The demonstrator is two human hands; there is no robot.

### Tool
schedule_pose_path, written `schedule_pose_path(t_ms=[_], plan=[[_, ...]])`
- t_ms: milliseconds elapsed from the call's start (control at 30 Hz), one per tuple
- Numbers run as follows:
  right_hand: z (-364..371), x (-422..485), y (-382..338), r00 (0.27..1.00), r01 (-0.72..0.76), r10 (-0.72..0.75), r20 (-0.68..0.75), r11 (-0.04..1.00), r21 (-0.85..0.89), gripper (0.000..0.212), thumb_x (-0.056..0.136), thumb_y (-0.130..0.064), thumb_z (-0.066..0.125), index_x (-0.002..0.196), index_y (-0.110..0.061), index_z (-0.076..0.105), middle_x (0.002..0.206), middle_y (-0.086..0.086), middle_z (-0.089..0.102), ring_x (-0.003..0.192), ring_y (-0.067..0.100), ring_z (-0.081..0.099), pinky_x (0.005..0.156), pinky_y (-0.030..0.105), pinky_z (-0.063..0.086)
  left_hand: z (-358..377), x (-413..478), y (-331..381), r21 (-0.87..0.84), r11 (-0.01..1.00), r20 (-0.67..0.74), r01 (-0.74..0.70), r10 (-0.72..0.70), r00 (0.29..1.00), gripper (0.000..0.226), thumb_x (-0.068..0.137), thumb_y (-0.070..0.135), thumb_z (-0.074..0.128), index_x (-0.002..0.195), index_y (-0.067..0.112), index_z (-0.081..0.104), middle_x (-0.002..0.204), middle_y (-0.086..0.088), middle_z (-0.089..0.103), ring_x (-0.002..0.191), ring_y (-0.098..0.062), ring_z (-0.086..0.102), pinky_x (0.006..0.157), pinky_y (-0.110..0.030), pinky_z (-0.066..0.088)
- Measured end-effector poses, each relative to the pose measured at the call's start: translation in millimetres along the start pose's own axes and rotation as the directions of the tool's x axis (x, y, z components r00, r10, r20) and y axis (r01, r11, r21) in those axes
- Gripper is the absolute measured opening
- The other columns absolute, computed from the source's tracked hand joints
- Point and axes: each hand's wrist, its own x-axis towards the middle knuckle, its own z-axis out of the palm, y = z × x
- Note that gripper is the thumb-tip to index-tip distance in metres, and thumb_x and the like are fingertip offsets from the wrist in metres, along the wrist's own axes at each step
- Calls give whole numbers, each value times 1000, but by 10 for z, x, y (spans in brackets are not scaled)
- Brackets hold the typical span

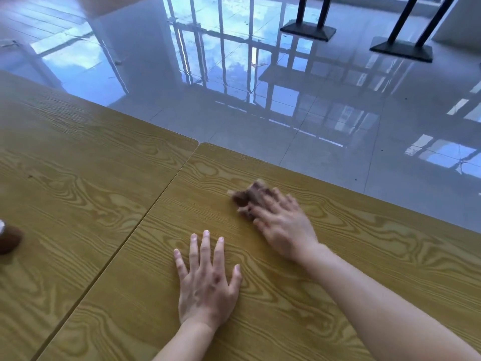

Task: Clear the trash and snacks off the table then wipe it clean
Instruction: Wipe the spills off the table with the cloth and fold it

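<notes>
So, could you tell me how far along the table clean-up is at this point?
Clearing looks nearly done: the visible yellow wood-grain table holds no trash or snacks, only a dark brown rounded object at the left edge. Wiping is in hand: the right hand presses a blurred brown cloth onto the tabletop while the left hand rests flat. Left: the remaining surface and that object.

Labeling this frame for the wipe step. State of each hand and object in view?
Left hand: flat on the table, fingers spread, holding nothing.
Right hand: pressed on the brown cloth, motion-blurred.
Brown cloth: bunched under the right fingers, on the table.
Table: two tops pushed together, no trash visible.
Brown object: at the left edge, cut off, unidentifiable.
Floor: glossy, reflecting windows.
</notes>
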Motion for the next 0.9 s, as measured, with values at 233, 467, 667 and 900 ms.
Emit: schedule_pose_path(t_ms=[233, 467, 667, 900], plan=[[-84, 785, -619, 987, -157, 156, 25, 982, 108, 52, 98, -61, 7, 149, -54, 11, 163, -13, -9, 150, 30, -14, 119, 54, -9, 22, 6, -12, 19, 1000, -2, -15, 16, 1000, 69, 90, 61, 30, 147, 22, 35, 161, -9, 21, 150, -30, 5, 117, -62, 6], [-20, -538, 315, 947, -318, 320, -35, 947, 40, 50, 100, -59, 13, 149, -53, 18, 161, -21, -4, 152, 18, -6, 122, 42, -4, 16, 5, -19, -11, 999, 5, -32, 32, 999, 69, 88, 59, 31, 145, 21, 38, 160, -11, 23, 149, -32, 9, 116, -64, 6], [51, -1150, 12, 841, -535, 537, -67, 843, 51, 50, 100, -57, 18, 150, -52, 20, 163, -16, -5, 152, 26, -4, 122, 48, -1, 37, 7, -11, 12, 999, 6, -33, 33, 999, 69, 90, 59, 25, 147, 21, 31, 160, -12, 17, 149, -33, 5, 116, -64, 2], [125, -1613, 169, 965, -259, 260, -40, 966, 18, 48, 99, -62, 13, 146, -59, 18, 161, -25, -5, 151, 14, -9, 122, 40, -2, -4, -19, -1, -24, 999, 0, -36, 36, 999, 72, 89, 61, 19, 150, 23, 21, 162, -10, 11, 149, -31, -2, 116, -63, -2]])
